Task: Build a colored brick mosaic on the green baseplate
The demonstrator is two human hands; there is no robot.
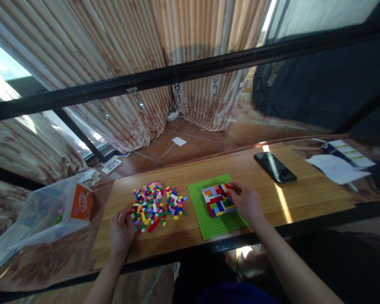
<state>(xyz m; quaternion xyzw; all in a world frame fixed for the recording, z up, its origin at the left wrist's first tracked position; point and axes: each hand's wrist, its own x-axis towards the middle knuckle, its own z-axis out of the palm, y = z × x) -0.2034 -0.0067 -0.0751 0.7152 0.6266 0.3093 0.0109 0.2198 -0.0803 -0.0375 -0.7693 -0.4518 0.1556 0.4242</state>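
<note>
A flat multicoloured block of toy bricks [216, 201] sits on a green studded baseplate [196, 217] at the middle of the wooden table. My right hand [247, 203] reaches over its far right corner, thumb and fingers pinched at a red brick [228, 186] there; the fingers partly hide that corner. To the left lies a loose heap of small coloured bricks [155, 202]. My left hand [122, 230] rests at the heap's left edge with its fingers curled in. Whether a brick is between those fingers is hidden.
A black phone [275, 167] lies on the table [174, 169] at the right. Beyond it are papers [337, 168]. A clear plastic box [50, 211] with an orange label stands off the table's left end. A dark rail [190, 71] crosses before the curtains [123, 46].
</note>
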